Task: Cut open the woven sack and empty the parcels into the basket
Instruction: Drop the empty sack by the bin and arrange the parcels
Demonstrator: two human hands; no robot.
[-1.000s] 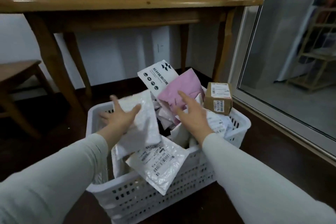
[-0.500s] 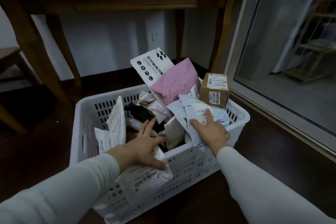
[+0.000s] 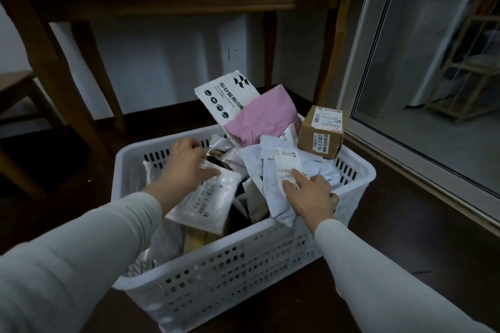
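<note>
In the slotted plastic basket (image 3: 243, 265), both hands' grips rest open on crinkled parcels (image 3: 270, 170).

Both arms wear long sleeves in a pale, off-white grey, plain and without print, logo or stripe. The left sleeve (image 3: 81, 259) fills the lower left corner; its cloth looks soft and smooth, a fine knit or jersey, with shallow folds along the forearm. The right sleeve (image 3: 378, 278) is of the same cloth and colour, close-fitting toward the wrist. Each sleeve ends in a plain edge at the wrist, with no visible button or separate cuff band. The left hand (image 3: 186, 162) and the right hand (image 3: 311, 194) are bare: no gloves, and no ring, watch or bracelet shows on the visible sides
</note>
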